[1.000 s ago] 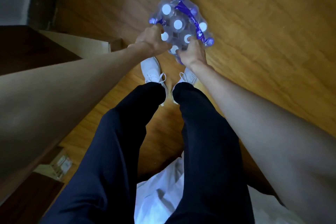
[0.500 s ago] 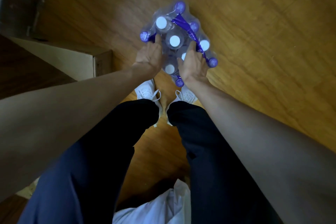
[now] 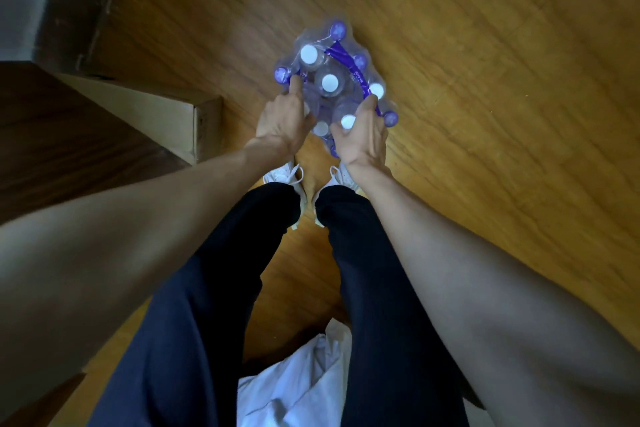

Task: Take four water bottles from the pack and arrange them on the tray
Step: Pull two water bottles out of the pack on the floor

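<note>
Pack [image 3: 332, 80] of water bottles sits on the wooden floor [image 3: 485, 114], directly ahead of the white shoes [image 3: 284, 175]; shrink film over white and purple caps, a purple strap [image 3: 349, 68] running diagonally across the top; bottles stand upright, caps facing the camera, so their long axes point straight up at the wearer.

Key relation: pack lies forward of and below both hands, roughly centred between them; neither hand clearly nearer, though the right hand [image 3: 363, 135] sits further over the top, near edge; left hand [image 3: 285, 120] on the near-left flank.

Left grip: index finger extended, tip pressed at the film beside a purple cap [image 3: 281, 74], other fingers curled against the wrap; not closed round any bottle as far as the view shows. Right grip: fingers hooked over the near-right bottles, thumb next to a white cap [image 3: 348, 121], fingertips touching the strap; closed on film or a bottle neck, which of the two I cannot tell.

Both arms reach down nearly straight, wrists bent forward, backs of hands up; posture reads as a standing stoop.

Judgement: step in hand is opening the wrap or working the first bottle loose; no bottle free yet; the pull will likely go upward, along the bottle axis.

No tray in view; pale box [image 3: 166, 114] to the left against dark furniture; white cloth [image 3: 294, 388] at bottom edge.
</note>
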